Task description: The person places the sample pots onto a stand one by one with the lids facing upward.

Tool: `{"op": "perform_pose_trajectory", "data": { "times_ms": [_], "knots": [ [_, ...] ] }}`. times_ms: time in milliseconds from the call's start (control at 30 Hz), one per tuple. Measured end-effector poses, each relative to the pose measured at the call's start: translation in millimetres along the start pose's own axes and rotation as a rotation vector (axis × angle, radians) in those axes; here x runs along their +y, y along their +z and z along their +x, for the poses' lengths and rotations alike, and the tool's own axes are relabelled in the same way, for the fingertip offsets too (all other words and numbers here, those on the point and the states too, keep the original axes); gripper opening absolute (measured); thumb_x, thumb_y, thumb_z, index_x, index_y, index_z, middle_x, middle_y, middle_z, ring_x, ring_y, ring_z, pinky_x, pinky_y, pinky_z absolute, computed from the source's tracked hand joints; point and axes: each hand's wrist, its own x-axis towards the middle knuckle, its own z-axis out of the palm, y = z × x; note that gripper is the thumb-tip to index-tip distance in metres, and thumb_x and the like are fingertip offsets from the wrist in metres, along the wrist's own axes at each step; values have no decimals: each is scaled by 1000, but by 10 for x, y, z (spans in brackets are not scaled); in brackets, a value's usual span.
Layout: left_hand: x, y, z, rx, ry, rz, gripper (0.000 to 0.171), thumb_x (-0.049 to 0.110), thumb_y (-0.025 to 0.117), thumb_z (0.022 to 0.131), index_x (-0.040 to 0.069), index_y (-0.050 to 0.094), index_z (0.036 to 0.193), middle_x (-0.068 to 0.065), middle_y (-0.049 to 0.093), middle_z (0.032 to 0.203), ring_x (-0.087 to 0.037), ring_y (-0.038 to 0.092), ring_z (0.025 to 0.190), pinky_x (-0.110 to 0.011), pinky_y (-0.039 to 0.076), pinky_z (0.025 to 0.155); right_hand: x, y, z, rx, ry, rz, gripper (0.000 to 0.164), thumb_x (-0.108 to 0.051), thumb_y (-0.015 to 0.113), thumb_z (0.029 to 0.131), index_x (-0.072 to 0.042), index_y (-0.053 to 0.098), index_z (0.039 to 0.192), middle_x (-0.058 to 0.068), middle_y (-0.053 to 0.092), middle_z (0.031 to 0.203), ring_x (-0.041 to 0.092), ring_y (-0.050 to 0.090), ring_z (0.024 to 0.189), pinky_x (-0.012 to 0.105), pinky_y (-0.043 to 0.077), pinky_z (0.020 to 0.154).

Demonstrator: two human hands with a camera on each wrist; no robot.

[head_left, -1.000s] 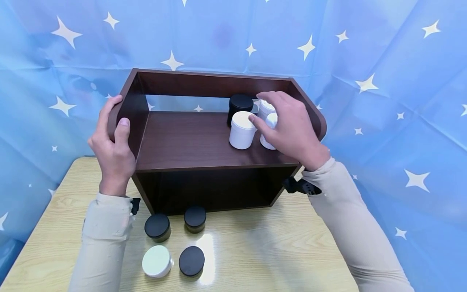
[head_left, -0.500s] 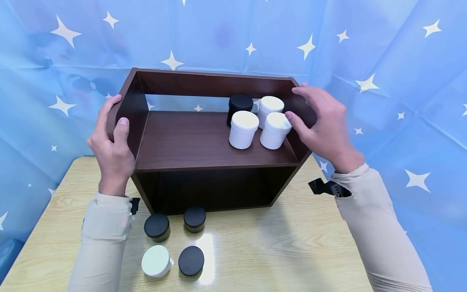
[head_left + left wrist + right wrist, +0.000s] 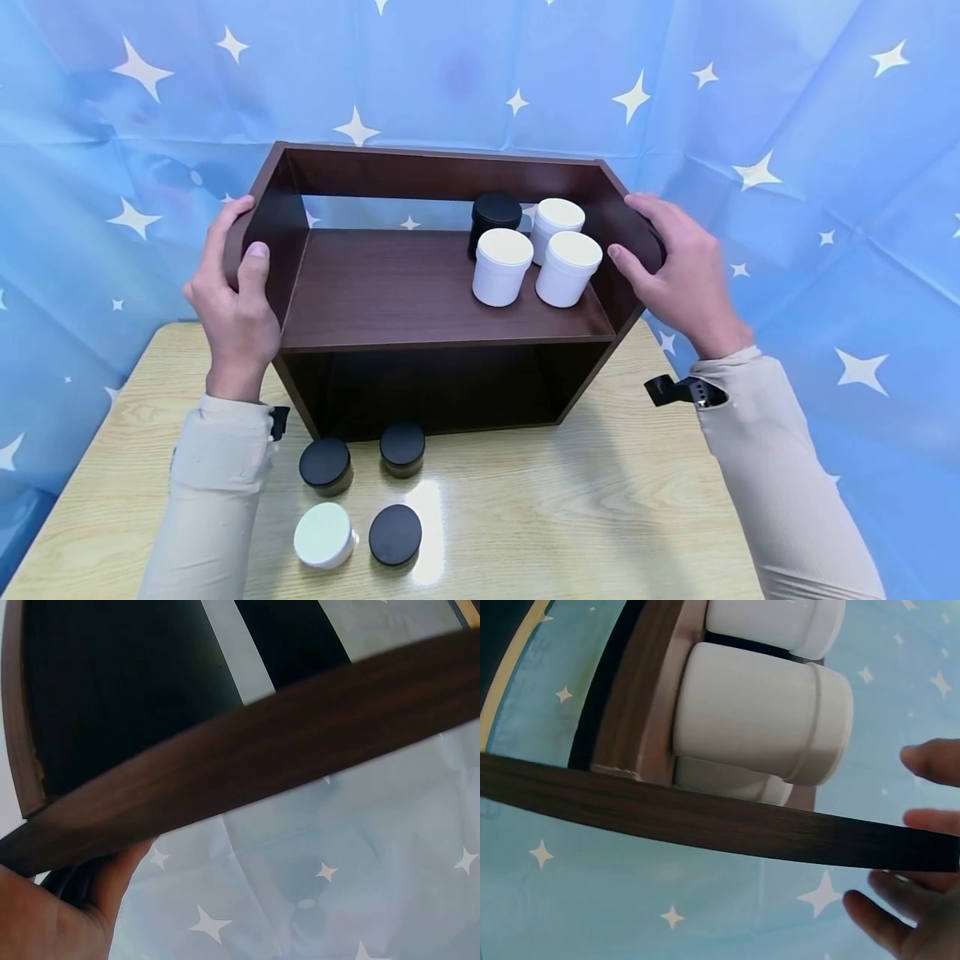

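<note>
dark-brown two-tier shelf (image 3: 390, 275): frame centre | left hand (image 3: 236, 312): gripping side panel (image 3: 279, 242), left of centre | right hand (image 3: 686, 271): fingers spread round opposite panel (image 3: 609, 212), contact unclear | white jars (image 3: 501, 271), black jar (image 3: 495, 215): upper tier (image 3: 420, 312), right of centre | low lidded jars (image 3: 395, 535): table (image 3: 540, 517), lower left

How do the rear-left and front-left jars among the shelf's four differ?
The rear-left jar is black, the front-left jar white. The rear-left jar is partly hidden; the front-left jar, standing in front of it, shows whole in the head view. Both stand upright on the upper shelf.
</note>
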Motion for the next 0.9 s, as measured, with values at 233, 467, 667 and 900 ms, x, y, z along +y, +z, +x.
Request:
{"op": "perform_pose_trajectory", "data": {
  "times_ms": [233, 467, 667, 900],
  "knots": [
    [0, -2, -7, -18, -17, -3, 46, 41, 52, 90, 32, 65, 133, 6, 63, 140, -10, 62, 122, -15, 46, 93, 51, 40, -23, -45, 64, 34, 59, -19, 68, 90, -12, 53, 146, 13, 52, 152, 32, 44, 146, 56, 34, 117],
    [4, -16, 2, -12, -20, -5, 45, 40, 52, 90, 32, 65, 133, 5, 65, 138, -9, 62, 119, -15, 46, 92, 42, 60, -19, -79, 206, 83, 59, -23, 61, 94, -24, 47, 151, 5, 52, 153, 32, 59, 122, 39, 45, 92],
    [6, -21, 8, -11, -16, -1, 45, 39, 52, 91, 32, 65, 133, 5, 64, 139, -10, 61, 124, -15, 46, 94, 24, 54, -16, -115, 380, 239, 60, -15, 55, 96, -31, 44, 152, 7, 51, 152, 20, 55, 105, 15, 41, 77],
    [2, -32, 9, -25, -37, 7, 47, 38, 51, 91, 29, 64, 135, 4, 62, 142, -9, 60, 125, -14, 45, 95, 26, 67, -8, -127, 461, 350, 66, -3, 48, 93, -32, 44, 152, 10, 50, 150, 15, 54, 101, 15, 46, 74]
  ]
}}
